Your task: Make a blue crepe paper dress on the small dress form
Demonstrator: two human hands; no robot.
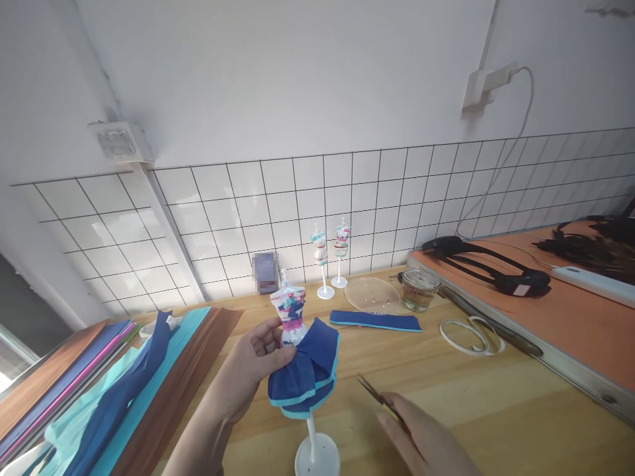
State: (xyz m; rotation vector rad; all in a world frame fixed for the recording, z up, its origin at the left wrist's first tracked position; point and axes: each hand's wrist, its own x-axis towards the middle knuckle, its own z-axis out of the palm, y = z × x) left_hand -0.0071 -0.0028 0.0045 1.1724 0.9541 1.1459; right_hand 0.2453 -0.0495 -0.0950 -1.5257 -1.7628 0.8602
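Note:
My left hand (265, 354) grips a small dress-form mannequin (292, 304) at its waist, thumb in front. Dark blue fabric (317, 350) with a light-blue edge wraps below the waist like a layered, flared skirt. Its white stand (317, 456) shows near the bottom edge of the view. In my right hand (421, 433) are tweezers (380, 396), dark and slim with a yellow part, the tips pointing toward the skirt but apart from it. A flat blue strip of fabric (374, 321) with a light-blue edge lies beyond the hands.
Two more mannequins (320, 248) stand by the tiled wall. Near them are a clear plate (372, 295), a lidded glass jar (421, 289) and white tape loops (471, 337). Coloured fabric strips (129, 390) cover the left side. A black headset (496, 268) rests on the orange surface (585, 317).

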